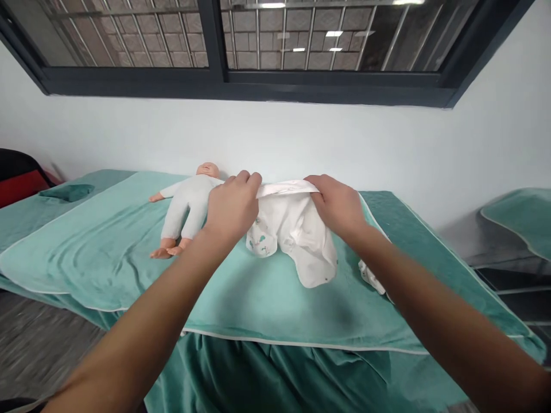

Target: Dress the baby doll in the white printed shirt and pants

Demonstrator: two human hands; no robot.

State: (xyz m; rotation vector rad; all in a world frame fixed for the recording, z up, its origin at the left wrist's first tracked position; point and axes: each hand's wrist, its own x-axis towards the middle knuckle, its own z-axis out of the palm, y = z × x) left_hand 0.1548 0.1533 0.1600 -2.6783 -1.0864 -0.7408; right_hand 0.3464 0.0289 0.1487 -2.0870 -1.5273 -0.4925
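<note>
The left hand (235, 201) and right hand (340, 206) grip a white garment (310, 246), its top edge stretched sideways between them, the doll (191, 195) (head toward the wall (275, 137)) nearer the left.

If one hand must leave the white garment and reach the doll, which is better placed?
Probably the left hand: it is closer to the doll, which lies on that side. The right hand is farther over, gripping the other end of the white garment's upper edge.

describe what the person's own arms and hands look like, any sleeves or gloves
The left hand and right hand are ungloved. Both forearms are bare: no sleeve, watch or bracelet shows, and no rings or markings can be made out.
</note>
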